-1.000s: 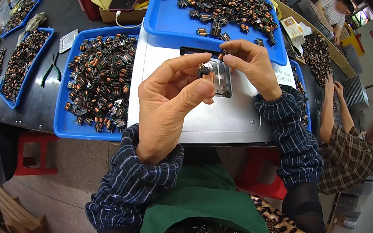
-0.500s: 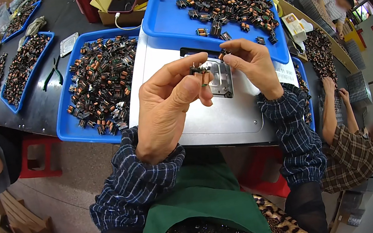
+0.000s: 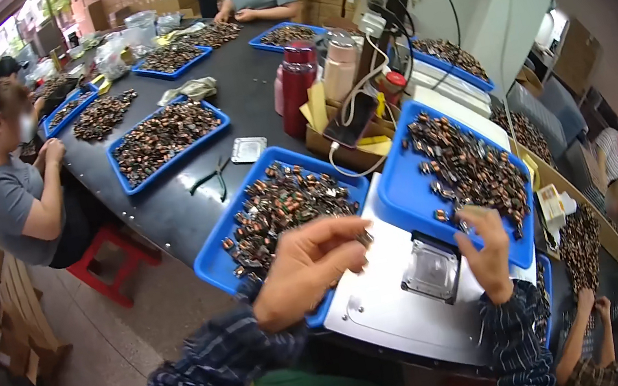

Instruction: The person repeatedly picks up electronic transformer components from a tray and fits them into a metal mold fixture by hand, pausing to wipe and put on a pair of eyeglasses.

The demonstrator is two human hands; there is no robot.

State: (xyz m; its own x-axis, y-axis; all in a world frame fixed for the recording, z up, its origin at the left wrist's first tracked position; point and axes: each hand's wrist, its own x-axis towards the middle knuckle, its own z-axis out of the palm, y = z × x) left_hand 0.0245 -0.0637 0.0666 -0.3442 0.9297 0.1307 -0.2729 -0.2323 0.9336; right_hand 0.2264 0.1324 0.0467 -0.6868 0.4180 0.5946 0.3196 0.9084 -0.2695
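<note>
My left hand (image 3: 308,272) is closed in a pinch, slightly blurred. A small copper-wound coil component (image 3: 367,238) shows at its fingertips, above the machine's silver top. My right hand (image 3: 489,250) is bent with thumb and finger together at the near edge of the upper blue tray (image 3: 400,192). Between those fingertips is a small dark coil part (image 3: 464,226), partly hidden and blurred. Beneath the gap between my hands is a square metal fixture (image 3: 432,269) set in the silver plate (image 3: 366,332). Beside my left hand stands another blue tray (image 3: 211,268) heaped with coil components.
A cardboard box (image 3: 352,156) with a phone (image 3: 352,121) and cable sits beyond the trays, near a red flask (image 3: 299,89). Pliers (image 3: 216,180) and a metal plate (image 3: 248,149) lie on the dark table (image 3: 166,226). Co-workers sit left, far and right; red stools (image 3: 114,260) stand left.
The view has swung left and up, bringing more of the table and co-workers in. My hands have drawn farther apart, each still pinching a small part.
</note>
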